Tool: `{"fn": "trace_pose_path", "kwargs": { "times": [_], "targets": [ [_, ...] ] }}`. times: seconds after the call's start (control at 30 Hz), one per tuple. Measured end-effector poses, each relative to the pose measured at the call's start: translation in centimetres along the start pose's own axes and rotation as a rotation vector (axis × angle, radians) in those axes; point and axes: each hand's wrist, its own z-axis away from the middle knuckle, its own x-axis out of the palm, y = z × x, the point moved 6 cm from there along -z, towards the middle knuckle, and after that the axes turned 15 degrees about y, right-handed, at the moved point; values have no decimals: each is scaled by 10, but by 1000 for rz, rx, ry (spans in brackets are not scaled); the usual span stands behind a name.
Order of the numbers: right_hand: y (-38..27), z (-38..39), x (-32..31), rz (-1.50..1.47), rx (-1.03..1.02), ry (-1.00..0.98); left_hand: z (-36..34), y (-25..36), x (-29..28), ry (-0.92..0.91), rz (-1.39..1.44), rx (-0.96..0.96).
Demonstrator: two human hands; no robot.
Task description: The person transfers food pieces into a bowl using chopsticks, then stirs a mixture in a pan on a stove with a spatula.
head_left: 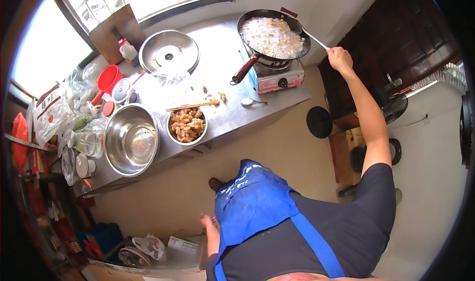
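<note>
My right hand (339, 58) grips a long metal utensil handle (316, 39) that reaches into a black wok (304, 46) of bubbling oil with pale pieces (271, 33) in it. The wok, with a wooden handle (245, 68), rests on a portable gas stove (267, 83). My left hand (208, 219) hangs low beside my blue apron (252, 202), away from the counter, fingers slightly apart and apparently empty. On the steel counter (227, 122), a bowl of browned chunks (187, 125) has chopsticks (190, 106) across it, and a spoon with white contents (247, 102) lies near the stove.
Large steel bowls (129, 147), a steel basin (168, 51), a red dipper (108, 78), a bottle (127, 52) and plastic bags (49, 113) crowd the counter. A dark door (376, 28) stands at right. Boxes (339, 157) and a round black object (319, 122) sit on the floor.
</note>
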Motion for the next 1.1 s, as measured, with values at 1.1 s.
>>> {"fn": "trace_pose_path", "kwargs": {
  "times": [1.1],
  "targets": [
    [0, 83, 46, -1090, 749, -638, 10, 11, -25, 82, -12, -20]
  ]
}}
